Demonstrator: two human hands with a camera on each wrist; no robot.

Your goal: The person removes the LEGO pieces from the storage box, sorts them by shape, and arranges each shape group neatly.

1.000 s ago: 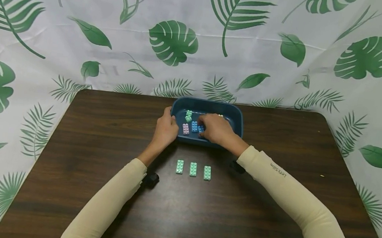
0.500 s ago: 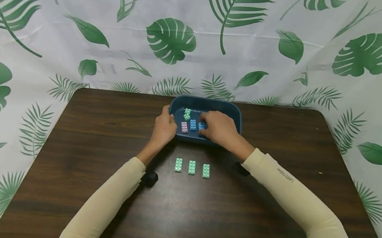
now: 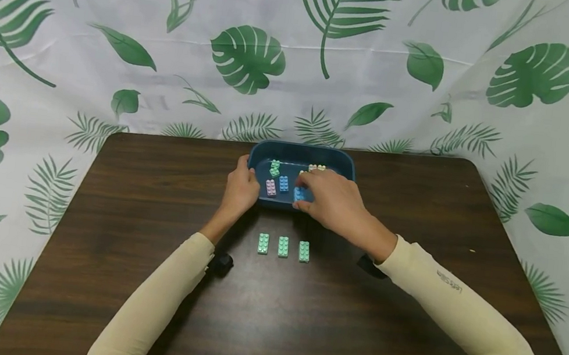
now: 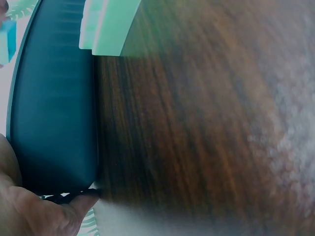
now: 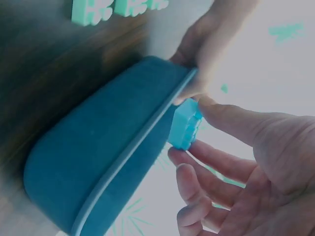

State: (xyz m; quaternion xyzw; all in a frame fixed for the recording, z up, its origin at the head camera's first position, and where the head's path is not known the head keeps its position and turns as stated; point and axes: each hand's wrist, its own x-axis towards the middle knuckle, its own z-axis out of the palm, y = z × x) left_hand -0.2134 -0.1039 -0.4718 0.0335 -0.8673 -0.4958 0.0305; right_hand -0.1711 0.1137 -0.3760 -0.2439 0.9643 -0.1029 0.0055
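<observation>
head view: in the frame's upper centre, the right hand pinches a blue brick over the dark bin, while the left hand grips the bin's left end; keeping it steady should help a clean lift.
</observation>
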